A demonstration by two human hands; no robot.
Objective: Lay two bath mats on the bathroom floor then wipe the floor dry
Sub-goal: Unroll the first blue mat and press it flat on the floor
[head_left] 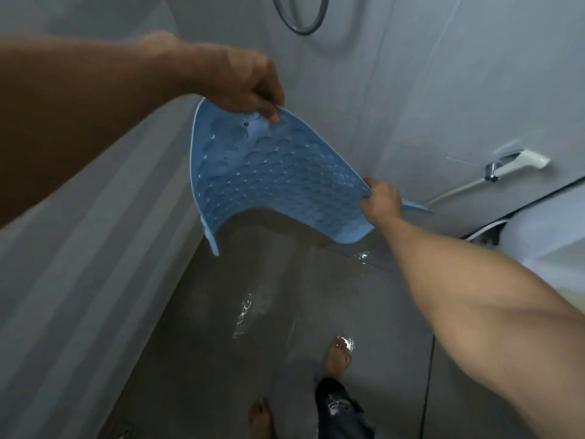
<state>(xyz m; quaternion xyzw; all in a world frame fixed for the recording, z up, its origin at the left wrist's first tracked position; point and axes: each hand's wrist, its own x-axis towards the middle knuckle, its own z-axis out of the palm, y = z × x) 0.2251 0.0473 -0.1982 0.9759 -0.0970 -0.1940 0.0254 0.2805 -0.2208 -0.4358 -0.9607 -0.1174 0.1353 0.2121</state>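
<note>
A light blue rubber bath mat [272,179] with rows of suction cups and small holes hangs in the air above the wet floor, bent into a curve. My left hand [250,87] pinches its upper edge. My right hand [381,202] grips its lower right edge. The grey tiled floor [253,327] below glistens with puddles of water. Only this one mat is in view.
A white shower curtain [95,264] hangs along the left. Grey tiled walls stand ahead, with a dark shower hose [300,23] at the top and a white spray tap [512,163] at the right. My bare feet [337,356] stand on the wet floor.
</note>
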